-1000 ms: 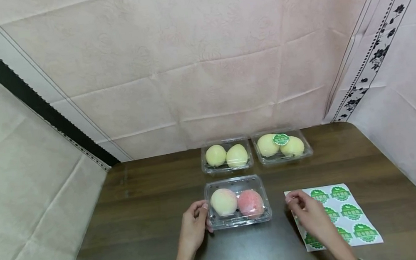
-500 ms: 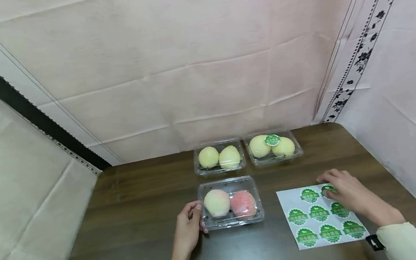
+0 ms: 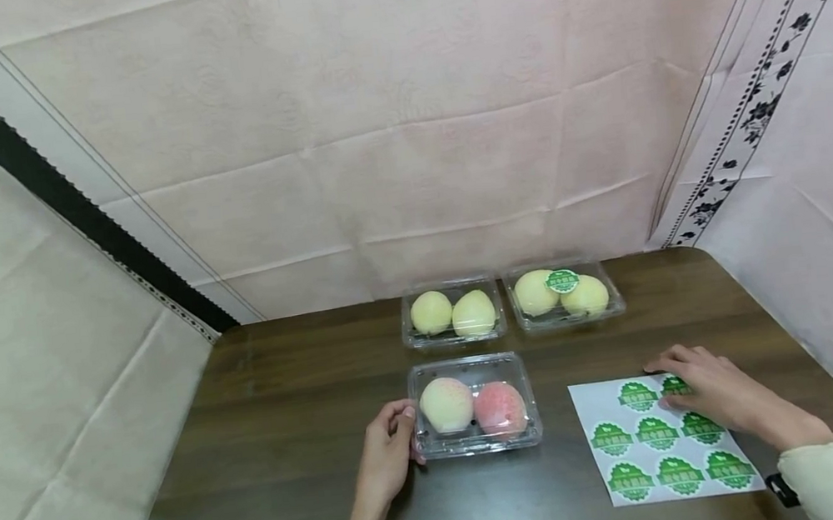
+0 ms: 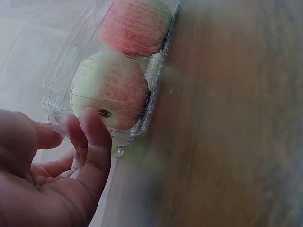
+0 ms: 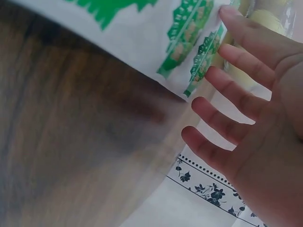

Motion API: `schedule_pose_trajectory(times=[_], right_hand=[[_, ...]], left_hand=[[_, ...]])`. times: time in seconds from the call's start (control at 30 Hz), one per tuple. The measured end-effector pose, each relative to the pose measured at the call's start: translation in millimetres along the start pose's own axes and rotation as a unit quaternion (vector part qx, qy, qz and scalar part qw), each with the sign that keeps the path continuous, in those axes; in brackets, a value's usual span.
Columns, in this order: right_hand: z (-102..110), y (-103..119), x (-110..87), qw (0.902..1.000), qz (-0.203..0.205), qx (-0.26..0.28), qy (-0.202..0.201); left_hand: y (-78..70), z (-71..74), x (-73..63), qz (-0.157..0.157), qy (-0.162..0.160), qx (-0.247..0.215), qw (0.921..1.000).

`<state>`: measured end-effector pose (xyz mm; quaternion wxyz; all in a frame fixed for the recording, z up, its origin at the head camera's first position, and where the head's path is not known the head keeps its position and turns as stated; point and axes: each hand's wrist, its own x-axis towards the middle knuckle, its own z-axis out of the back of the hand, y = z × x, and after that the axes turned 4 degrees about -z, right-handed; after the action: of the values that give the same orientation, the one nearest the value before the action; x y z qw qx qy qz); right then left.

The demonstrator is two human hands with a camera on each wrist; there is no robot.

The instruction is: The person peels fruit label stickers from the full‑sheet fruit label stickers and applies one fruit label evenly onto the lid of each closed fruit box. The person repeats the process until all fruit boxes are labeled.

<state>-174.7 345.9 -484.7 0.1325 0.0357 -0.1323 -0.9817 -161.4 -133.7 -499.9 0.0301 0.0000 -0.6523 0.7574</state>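
Note:
A clear plastic fruit box point(image 3: 480, 446) stands on the table in the head view, holding one pale round fruit point(image 3: 446, 405) and one pinkish-red fruit point(image 3: 501, 408). My left hand point(image 3: 388, 455) holds its left end; the left wrist view shows the thumb and curled fingers point(image 4: 97, 142) at the box's corner. To the right lies a white sheet point(image 3: 588, 401) of green round stickers point(image 3: 657, 433), its upper left spot blank. Over the sheet's upper right corner my right hand point(image 3: 723, 394) is spread. In the right wrist view its fingers point(image 5: 236, 92) are apart, beside the sheet's edge.
Behind the held box stand two more clear boxes of pale yellow fruit, one without a sticker point(image 3: 456, 341) on the left and one with a green sticker point(image 3: 562, 281) on the right. Pale cloth walls point(image 3: 408, 169) enclose the wooden table point(image 3: 299, 372) at the back and sides.
My right hand has moved from the sheet's upper left part to its upper right corner, its fingers opening. My left hand stays at the box. The head view shifted sideways and back.

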Motion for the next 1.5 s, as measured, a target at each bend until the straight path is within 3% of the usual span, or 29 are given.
schedule_pose_trajectory(times=[0.2, 0.33, 0.47, 0.53, 0.63, 0.77, 0.87, 0.93, 1.0, 1.1, 1.17, 1.27, 1.37, 1.5], right_hand=[[-4, -3, -4.3, 0.9998, -0.009, 0.005, -0.014], [0, -2, -6.3, 0.9994, -0.021, 0.028, -0.002], [14, 4, -11.2, 0.9945, -0.026, 0.094, 0.037], [23, 6, -14.3, 0.9875, -0.023, 0.143, 0.061], [33, 7, -17.4, 0.9651, -0.004, 0.241, 0.102], [40, 5, -18.7, 0.9093, 0.029, 0.378, 0.172], [44, 7, -20.9, 0.8743, 0.033, 0.435, 0.213], [48, 10, -22.1, 0.8625, 0.029, 0.453, 0.224], [52, 15, -21.9, 0.8606, 0.025, 0.458, 0.221], [60, 27, -20.3, 0.8677, 0.014, 0.453, 0.205], [65, 36, -19.9, 0.8750, 0.004, 0.445, 0.190], [72, 50, -23.0, 0.8777, -0.009, 0.446, 0.175], [80, 61, -28.8, 0.8714, -0.009, 0.461, 0.168], [87, 77, -33.3, 0.8561, -0.005, 0.487, 0.172]], left_hand=[[0.0, -4.1, 0.6, 0.005, 0.005, 0.009, 0.9999], [0.6, -5.2, 2.1, 0.002, 0.010, 0.016, 0.9998], [1.3, -5.5, 2.6, -0.001, 0.012, 0.019, 0.9997], [1.6, -5.5, 3.1, 0.000, 0.013, 0.021, 0.9997], [1.5, -4.8, 3.4, -0.002, 0.011, 0.020, 0.9997], [0.8, -4.9, 3.5, 0.001, 0.002, 0.022, 0.9998], [0.2, -5.9, 3.3, 0.008, -0.010, 0.024, 0.9996], [-0.8, -6.2, 3.1, 0.008, -0.020, 0.027, 0.9994], [-1.9, -5.7, 2.4, 0.002, -0.032, 0.032, 0.9990], [-5.0, -4.3, 0.5, -0.015, -0.062, 0.056, 0.9964], [-7.7, -3.7, -0.9, -0.026, -0.087, 0.084, 0.9923], [-15.7, -6.1, -3.5, -0.051, -0.120, 0.126, 0.9833], [-28.2, -13.0, -7.2, -0.095, -0.139, 0.164, 0.9720], [-49.7, -26.1, -15.9, -0.180, -0.142, 0.211, 0.9503]])
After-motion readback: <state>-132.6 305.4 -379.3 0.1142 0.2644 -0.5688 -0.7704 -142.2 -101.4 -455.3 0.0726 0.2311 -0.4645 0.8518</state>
